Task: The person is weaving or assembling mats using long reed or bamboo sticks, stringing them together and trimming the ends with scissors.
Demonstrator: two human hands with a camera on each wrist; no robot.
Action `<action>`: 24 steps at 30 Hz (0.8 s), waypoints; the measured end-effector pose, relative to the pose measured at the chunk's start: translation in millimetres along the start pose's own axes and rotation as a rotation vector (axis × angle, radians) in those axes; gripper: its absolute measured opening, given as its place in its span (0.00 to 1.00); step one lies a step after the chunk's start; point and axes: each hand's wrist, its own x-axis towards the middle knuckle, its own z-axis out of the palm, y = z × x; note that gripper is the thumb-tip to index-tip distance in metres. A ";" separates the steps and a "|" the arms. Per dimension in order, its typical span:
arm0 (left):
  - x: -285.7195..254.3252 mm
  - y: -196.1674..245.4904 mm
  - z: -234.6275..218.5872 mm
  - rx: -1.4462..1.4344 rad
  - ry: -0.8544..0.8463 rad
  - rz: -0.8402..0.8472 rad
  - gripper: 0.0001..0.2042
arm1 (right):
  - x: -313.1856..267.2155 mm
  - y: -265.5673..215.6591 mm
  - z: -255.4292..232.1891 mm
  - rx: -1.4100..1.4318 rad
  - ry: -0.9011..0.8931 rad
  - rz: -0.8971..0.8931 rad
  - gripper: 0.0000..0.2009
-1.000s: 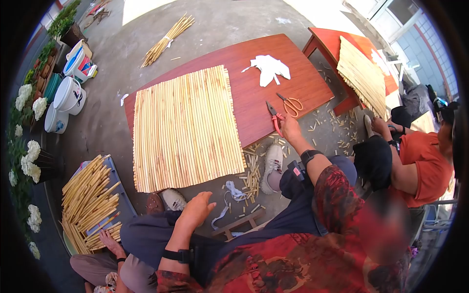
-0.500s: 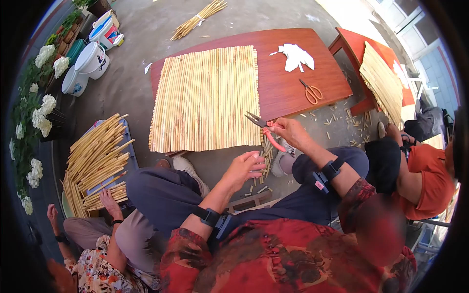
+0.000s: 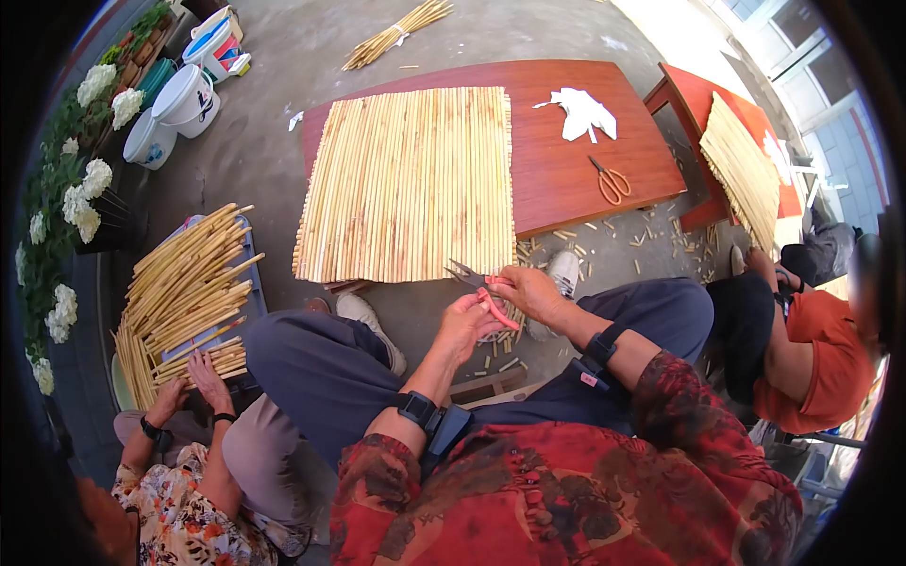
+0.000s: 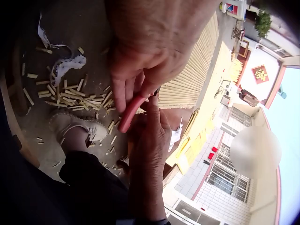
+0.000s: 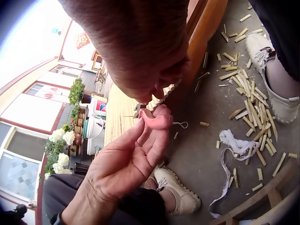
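Note:
In front of the lap, both hands meet on a pair of long-nose pliers with red handles. My right hand grips them near the pivot, their nose pointing up-left over the near edge of the reed mat. From below, my left hand holds a red handle between thumb and fingers, as the right wrist view shows. Beside that handle a thin looped wire sticks out. The mat of pale stalks lies on the red-brown table; orange-handled scissors and white cloth gloves are to its right.
Cut stalk pieces litter the floor around the shoes, near a white strip of cloth. At left, a person's hands rest by a tray of stalks. Another person sits at right by a second mat.
My right hand has lifted the pliers from the table edge and brought them toward the lap. The left hand has moved in and taken a handle. At left, the person's second hand has reached the stalks.

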 end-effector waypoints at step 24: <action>12.0 -0.1 -14.1 0.221 0.129 0.060 0.17 | 7.9 -7.8 25.6 -0.612 0.163 -0.191 0.20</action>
